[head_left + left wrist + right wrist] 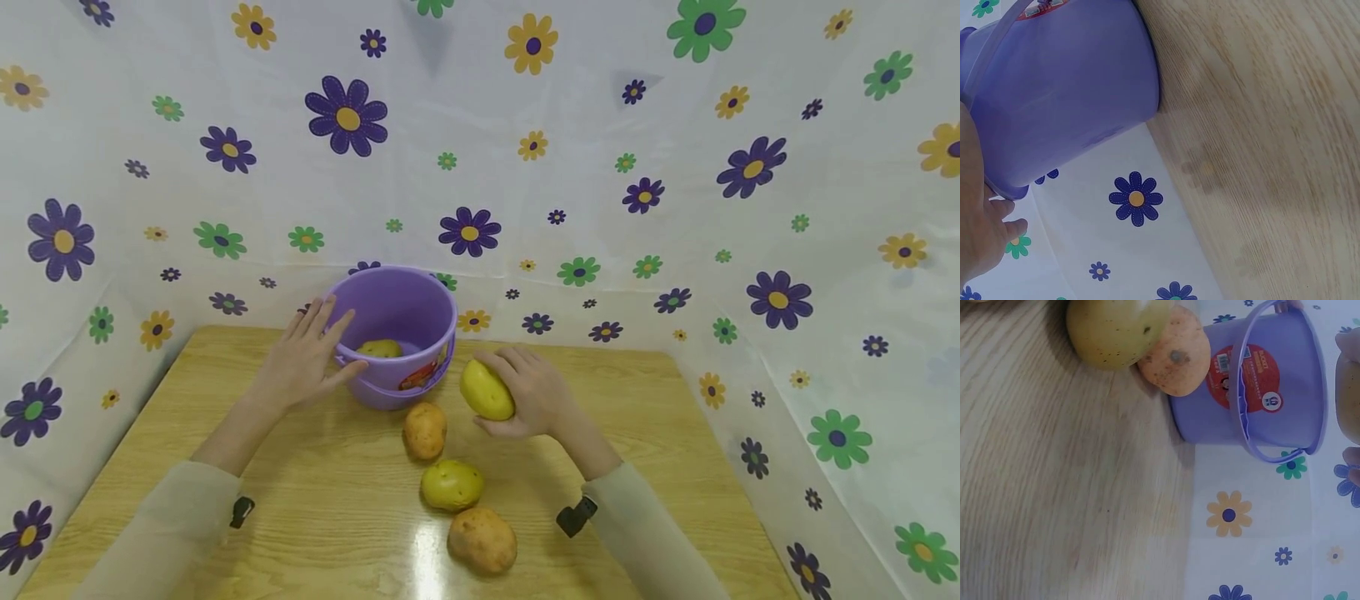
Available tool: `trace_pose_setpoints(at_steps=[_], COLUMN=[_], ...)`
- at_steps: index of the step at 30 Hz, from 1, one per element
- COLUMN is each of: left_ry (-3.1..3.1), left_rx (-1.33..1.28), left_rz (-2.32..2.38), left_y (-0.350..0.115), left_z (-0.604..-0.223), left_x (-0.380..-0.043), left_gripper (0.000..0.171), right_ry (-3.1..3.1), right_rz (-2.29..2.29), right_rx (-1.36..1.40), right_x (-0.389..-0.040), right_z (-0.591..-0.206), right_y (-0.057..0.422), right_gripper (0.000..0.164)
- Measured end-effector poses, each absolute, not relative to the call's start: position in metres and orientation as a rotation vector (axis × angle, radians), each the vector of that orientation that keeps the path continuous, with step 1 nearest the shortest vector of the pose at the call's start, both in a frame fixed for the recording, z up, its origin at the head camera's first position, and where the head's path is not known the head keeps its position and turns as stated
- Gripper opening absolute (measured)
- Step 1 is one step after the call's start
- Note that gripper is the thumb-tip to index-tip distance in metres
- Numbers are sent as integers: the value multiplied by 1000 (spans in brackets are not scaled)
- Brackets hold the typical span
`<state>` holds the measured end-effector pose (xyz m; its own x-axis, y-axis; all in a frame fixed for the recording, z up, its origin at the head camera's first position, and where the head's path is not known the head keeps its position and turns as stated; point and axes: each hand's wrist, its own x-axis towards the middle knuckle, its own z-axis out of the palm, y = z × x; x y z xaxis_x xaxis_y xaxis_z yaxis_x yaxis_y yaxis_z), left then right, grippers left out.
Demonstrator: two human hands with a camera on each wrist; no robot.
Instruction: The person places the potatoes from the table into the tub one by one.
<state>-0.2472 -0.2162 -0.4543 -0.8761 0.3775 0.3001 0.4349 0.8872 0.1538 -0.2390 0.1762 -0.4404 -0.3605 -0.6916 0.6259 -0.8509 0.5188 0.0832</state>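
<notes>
A purple bucket (390, 383) stands upright toward the back of the table, with a yellow potato (380, 348) inside on its bottom. My left hand (303, 354) is at the bucket's left rim, fingers spread and fairly straight, the thumb lying along the near side. To the right of the bucket, my right hand (528, 392) grips a yellow potato (486, 390) above the table. Part of that held potato (1349, 403) shows at the right edge of the right wrist view. In the left wrist view my left hand (982, 219) overlaps the bucket's rim.
In front of the bucket, a brown potato (425, 431), a yellow potato (452, 485) and a larger brown potato (482, 541) lie in a line on the wooden table (322, 517). A flower-patterned cloth (480, 167) hangs behind and along the sides.
</notes>
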Motion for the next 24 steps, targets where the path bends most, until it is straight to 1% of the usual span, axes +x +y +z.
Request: trace_pose_setpoints(at_steps=[9, 18, 24], left_ry=[-2793, -2810, -2796], left_rx=[-613, -604, -607], left_rz=[-318, -331, -344], left_y=[-215, -215, -215], left_z=[-455, -455, -455], left_x=[-247, -246, -245], left_gripper=[89, 89, 89], right_ry=[-2135, -2152, -2139], right_rz=[378, 373, 368], right_rx=[1238, 1244, 1236], right_x=[-251, -260, -266], right_z=[-435, -427, -422], right_y=[160, 147, 138], right_gripper=[81, 88, 90])
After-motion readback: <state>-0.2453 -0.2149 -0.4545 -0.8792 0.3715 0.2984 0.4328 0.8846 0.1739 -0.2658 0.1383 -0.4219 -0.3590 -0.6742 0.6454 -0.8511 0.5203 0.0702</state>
